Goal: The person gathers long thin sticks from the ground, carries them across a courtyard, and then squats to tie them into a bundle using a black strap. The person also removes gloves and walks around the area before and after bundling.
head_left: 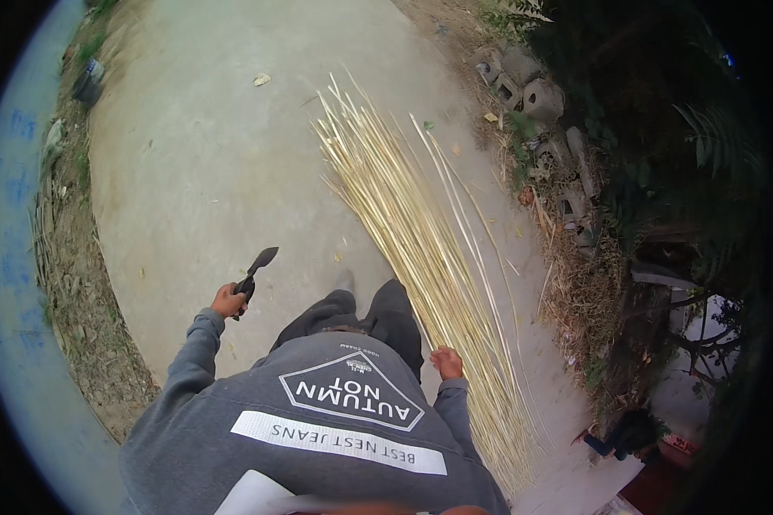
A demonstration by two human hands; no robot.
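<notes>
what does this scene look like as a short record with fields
place: concrete path outdoors
left hand: fingers closed on a dark knife, blade pointing up and away
right hand: empty, beside the bundle of pale thin sticks
sticks: lying lengthwise on the path
right edge: broken concrete blocks, dry grass, plants
clothing: grey sweatshirt, dark trousers
</notes>
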